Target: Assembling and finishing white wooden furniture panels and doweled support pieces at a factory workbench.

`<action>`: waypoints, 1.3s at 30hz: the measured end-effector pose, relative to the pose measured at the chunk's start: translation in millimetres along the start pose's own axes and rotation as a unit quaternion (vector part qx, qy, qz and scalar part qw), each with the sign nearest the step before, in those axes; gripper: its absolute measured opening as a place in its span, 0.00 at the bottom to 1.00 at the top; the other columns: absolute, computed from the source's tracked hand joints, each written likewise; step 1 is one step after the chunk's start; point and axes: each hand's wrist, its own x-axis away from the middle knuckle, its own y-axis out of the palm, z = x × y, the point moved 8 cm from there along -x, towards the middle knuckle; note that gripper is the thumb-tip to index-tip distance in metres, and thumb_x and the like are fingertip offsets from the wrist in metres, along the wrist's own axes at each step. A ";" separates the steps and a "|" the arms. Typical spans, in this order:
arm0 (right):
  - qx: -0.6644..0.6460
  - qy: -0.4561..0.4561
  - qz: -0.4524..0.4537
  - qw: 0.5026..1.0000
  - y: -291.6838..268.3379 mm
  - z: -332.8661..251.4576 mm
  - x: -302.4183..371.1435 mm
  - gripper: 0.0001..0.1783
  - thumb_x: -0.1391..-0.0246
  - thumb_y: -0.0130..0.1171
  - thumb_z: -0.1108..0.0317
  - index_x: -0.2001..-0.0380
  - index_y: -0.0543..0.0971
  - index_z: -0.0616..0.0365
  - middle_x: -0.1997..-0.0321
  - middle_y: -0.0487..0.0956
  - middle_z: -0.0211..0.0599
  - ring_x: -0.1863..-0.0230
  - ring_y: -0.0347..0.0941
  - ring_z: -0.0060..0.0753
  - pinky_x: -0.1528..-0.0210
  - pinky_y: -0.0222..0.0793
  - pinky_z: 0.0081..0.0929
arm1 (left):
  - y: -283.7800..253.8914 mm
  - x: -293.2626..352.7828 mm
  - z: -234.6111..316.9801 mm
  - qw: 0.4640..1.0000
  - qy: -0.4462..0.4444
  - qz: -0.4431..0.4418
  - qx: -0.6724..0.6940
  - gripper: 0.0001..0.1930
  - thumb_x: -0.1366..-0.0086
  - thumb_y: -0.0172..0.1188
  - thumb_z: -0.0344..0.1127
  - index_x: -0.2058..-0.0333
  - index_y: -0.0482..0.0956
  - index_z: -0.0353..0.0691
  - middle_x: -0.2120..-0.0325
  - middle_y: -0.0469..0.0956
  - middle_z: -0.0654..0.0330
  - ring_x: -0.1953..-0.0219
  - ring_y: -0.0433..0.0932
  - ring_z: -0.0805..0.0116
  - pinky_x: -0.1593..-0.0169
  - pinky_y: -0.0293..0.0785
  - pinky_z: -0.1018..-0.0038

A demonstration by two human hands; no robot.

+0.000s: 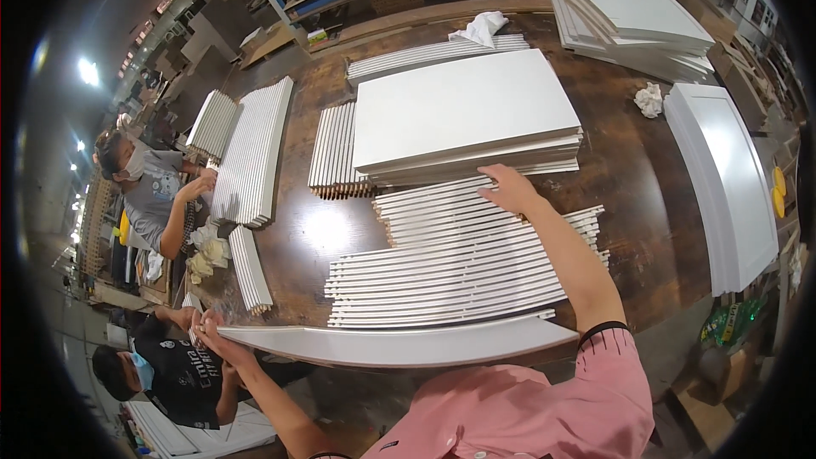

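Upper garment: pink shirt (527,415), creased, short-sleeved. Pale round buttons (450,442) at front. Small dark oblong mark (389,444) toward the wearer's left; too small to identify. Right sleeve (608,357): black band at hem, thin dark lines running up from it into the pink. Left sleeve: black edging visible, remainder mostly cut off. Forearms bare. Left hand (218,337) and right hand (512,189) likewise bare.

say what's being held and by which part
The left hand appears to hold the long white panel by its left end. The right hand is at the white slats; whether it holds any cannot be told.
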 end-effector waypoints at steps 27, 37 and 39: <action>-0.549 0.096 0.597 0.577 -244.8 70.9 325.7 0.23 0.34 0.63 0.52 0.41 0.75 0.49 0.47 0.78 0.24 0.48 0.75 0.24 0.49 0.73 0.26 | 52.9 32.3 119.0 0.810 0.417 -0.136 -0.390 0.18 0.26 0.53 0.32 0.40 0.74 0.37 0.43 0.77 0.48 0.39 0.73 0.50 0.35 0.65 0.59; -0.445 0.073 0.702 0.552 -246.9 32.1 444.5 0.32 0.33 0.58 0.42 0.37 0.70 0.52 0.44 0.78 0.36 0.45 0.77 0.37 0.46 0.76 0.37 | 190.5 193.8 199.8 0.694 0.316 -0.594 -0.257 0.11 0.37 0.69 0.41 0.64 0.83 0.40 0.76 0.81 0.55 0.69 0.79 0.53 0.62 0.73 0.62; -0.440 0.057 0.692 0.570 -235.1 7.3 444.9 0.30 0.29 0.55 0.51 0.35 0.67 0.62 0.39 0.74 0.44 0.46 0.78 0.46 0.38 0.72 0.42 | 214.1 220.0 208.1 0.662 0.324 -0.633 -0.237 0.11 0.39 0.71 0.41 0.64 0.83 0.41 0.77 0.81 0.56 0.71 0.79 0.53 0.64 0.73 0.61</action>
